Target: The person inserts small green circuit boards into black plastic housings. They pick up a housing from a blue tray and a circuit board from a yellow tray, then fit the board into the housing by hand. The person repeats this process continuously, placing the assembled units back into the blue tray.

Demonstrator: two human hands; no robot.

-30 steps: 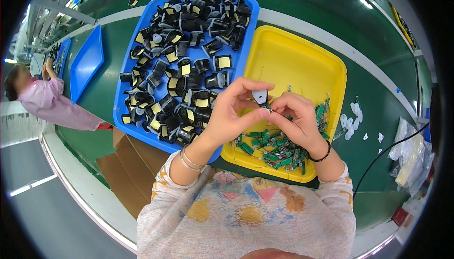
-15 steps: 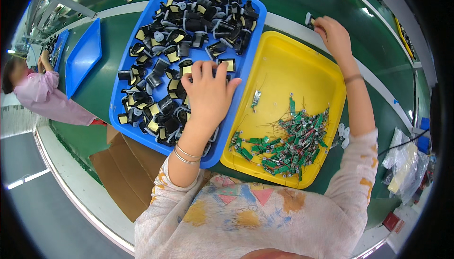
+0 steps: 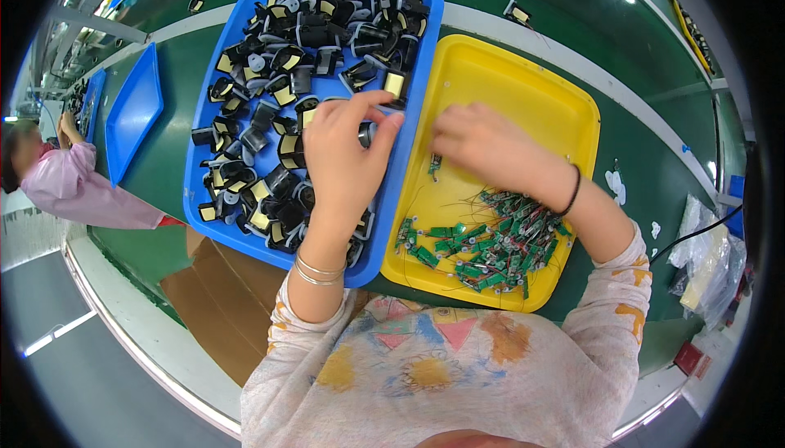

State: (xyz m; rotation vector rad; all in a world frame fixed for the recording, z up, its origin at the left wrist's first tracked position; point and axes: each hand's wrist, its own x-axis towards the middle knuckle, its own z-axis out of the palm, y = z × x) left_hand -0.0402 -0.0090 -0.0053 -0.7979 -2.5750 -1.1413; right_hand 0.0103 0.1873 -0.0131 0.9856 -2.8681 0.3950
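Observation:
My left hand [image 3: 347, 150] is over the blue tray [image 3: 417, 154], its thumb and index finger closed at a black plastic housing [image 3: 395, 86] with a pale yellow pad. Many similar housings [image 3: 282, 182] with grey rims fill this tray. Over the left part of the yellow tray [image 3: 523, 72] is my right hand [image 3: 482, 141], its fingers bent and smeared by motion. Just below those fingers lies a small green circuit board [image 3: 435, 166]. A heap of such boards with thin wires [image 3: 511, 244] lies in the tray's near part.
Beyond the trays, a black housing [image 3: 517, 13] with a wire lies on the green belt, another [image 3: 195, 6] farther left. An empty-looking blue tray [image 3: 135, 113] leans at left near a co-worker in pink [image 3: 90, 182]. Cardboard [image 3: 221, 309] sits below; plastic bags [image 3: 711, 264] lie at right.
My right hand has let go of the housing on the belt and come back over the yellow tray. My left fingers have closed at a housing, which has shifted slightly away from me.

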